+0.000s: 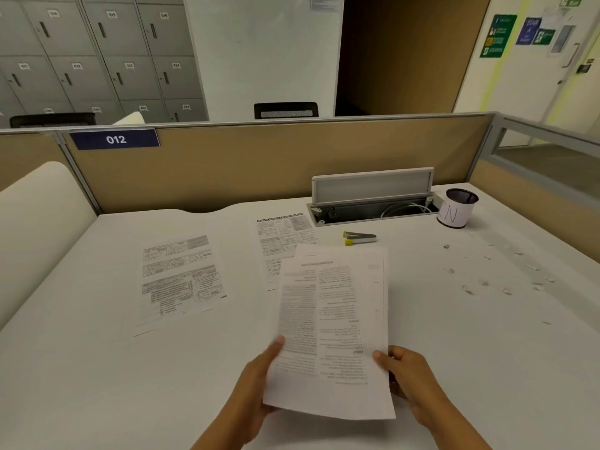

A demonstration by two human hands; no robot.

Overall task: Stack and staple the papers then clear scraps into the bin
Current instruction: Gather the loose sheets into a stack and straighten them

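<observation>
So counting it up: three lots of white printed paper on the white desk (97, 368). One white sheet with grey table boxes (181, 280) lies flat on the left side, well apart from the rest. A second white sheet with a bold header and tables (282, 235) lies flat nearer the middle, and its lower right part is covered by the white printed sheets held up in the air (334, 319). Looks like more than one page in that held bunch, since a second edge peeks out at the top, but I can't tell how many.

Two hands, both gripping that bunch. The left hand (256, 384) pinches the lower left edge with the thumb on top, the right hand (409, 375) clamps the lower right edge, fingers curled behind.

One small silver stapler with yellow ends (358, 238) sits just past the top of the held pages, in front of the open grey cable tray with its lid flipped up (373, 203). One black mesh cup wrapped in white paper with an N on it (456, 207) stands just right of the tray.

Scraps: roughly a dozen or more small white paper bits (493, 274) scattered over the right side of the desk, too tiny to count exactly
</observation>
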